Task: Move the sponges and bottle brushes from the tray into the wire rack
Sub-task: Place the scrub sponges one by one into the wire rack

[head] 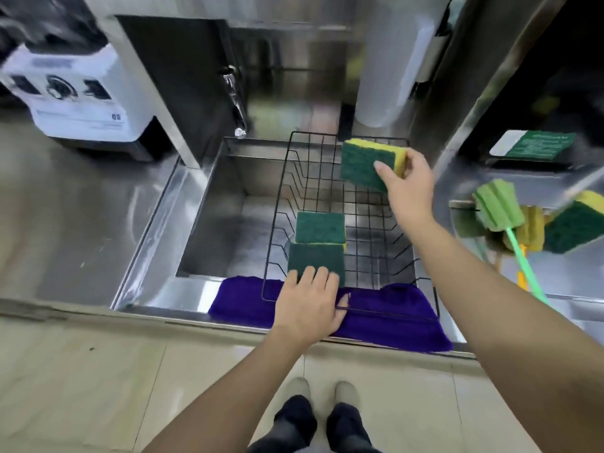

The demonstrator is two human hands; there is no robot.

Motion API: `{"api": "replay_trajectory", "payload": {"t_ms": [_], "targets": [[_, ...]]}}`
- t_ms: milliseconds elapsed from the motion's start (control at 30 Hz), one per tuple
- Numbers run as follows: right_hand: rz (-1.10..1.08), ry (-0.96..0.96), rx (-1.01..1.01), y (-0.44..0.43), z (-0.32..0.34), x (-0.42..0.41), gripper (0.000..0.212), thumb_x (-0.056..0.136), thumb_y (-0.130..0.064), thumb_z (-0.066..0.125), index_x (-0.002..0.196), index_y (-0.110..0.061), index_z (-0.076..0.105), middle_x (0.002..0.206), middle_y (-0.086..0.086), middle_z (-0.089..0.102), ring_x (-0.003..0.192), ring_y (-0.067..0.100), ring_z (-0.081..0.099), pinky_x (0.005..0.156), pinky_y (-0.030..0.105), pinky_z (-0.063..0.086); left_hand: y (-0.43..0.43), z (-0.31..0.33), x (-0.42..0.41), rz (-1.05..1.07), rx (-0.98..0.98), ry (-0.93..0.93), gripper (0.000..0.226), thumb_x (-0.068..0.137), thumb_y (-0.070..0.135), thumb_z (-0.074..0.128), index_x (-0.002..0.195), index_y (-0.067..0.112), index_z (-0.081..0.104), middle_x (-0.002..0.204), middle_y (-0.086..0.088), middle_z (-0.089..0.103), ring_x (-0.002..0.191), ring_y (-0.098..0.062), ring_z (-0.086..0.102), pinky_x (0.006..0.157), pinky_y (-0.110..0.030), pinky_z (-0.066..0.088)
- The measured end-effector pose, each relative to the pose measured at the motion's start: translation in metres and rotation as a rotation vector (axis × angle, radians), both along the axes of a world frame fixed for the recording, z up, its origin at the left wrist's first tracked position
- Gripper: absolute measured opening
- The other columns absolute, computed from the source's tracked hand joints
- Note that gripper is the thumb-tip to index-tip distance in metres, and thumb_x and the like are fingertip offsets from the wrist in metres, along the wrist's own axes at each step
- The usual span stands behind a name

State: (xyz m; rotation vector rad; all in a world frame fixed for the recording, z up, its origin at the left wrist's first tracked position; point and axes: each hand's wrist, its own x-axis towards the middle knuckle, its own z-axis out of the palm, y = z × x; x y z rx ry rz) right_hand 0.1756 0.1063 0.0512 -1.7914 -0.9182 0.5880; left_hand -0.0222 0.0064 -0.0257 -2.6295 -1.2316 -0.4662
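Observation:
A black wire rack (284, 178) sits over the steel sink. Two green-and-yellow sponges stand in its left slots: the far sponge (320, 227) and the near sponge (315, 258). My left hand (310, 305) rests at the rack's front edge with its fingers on the near sponge. My right hand (408, 184) holds a third sponge (364, 166) by its yellow edge above the rack's back right part. On the right, a clear tray (457, 204) holds a green bottle brush (496, 206) with a green handle, a yellow bottle brush (532, 232) and another sponge (575, 227).
A purple cloth (392, 317) lies under the rack's front, over the sink's front rim. The sink basin (225, 223) lies open left of the rack, with a tap (235, 99) behind. A white appliance (72, 89) stands on the left counter. A white roll (385, 76) stands behind the rack.

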Motion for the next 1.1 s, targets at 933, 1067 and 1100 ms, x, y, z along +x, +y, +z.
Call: {"api": "replay_trajectory", "payload": {"t_ms": [933, 1067, 1100], "targets": [[0.451, -0.168, -0.66, 0.046, -0.046, -0.032, 0.044, 0.098, -0.033, 0.041, 0.13, -0.001, 0.045, 0.131, 0.019, 0.054, 0.118, 0.035, 0.052, 0.096, 0.038, 0.042, -0.001, -0.004, 0.005, -0.016, 0.058, -0.1, 0.027, 0.084, 0.039, 0.055, 0.079, 0.013, 0.058, 0.069, -0.001, 0.054, 0.062, -0.022, 0.047, 0.054, -0.032, 0.036], [0.478, -0.135, -0.649, 0.039, -0.041, -0.028, 0.041, 0.096, -0.029, 0.047, 0.13, -0.006, 0.046, 0.134, 0.016, 0.054, 0.12, 0.032, 0.053, 0.099, 0.04, 0.046, -0.003, 0.0, 0.006, -0.012, -0.006, -0.044, 0.029, 0.082, 0.042, 0.054, 0.081, 0.013, 0.058, 0.072, -0.002, 0.053, 0.064, -0.022, 0.047, 0.056, -0.032, 0.036], [0.477, -0.137, -0.643, 0.037, -0.041, -0.025, 0.042, 0.095, -0.029, 0.049, 0.131, -0.006, 0.045, 0.136, 0.015, 0.053, 0.121, 0.032, 0.052, 0.099, 0.039, 0.046, -0.004, 0.002, 0.007, -0.014, -0.03, -0.023, 0.031, 0.082, 0.044, 0.052, 0.084, 0.013, 0.058, 0.074, -0.002, 0.054, 0.065, -0.022, 0.047, 0.059, -0.033, 0.037]]}}
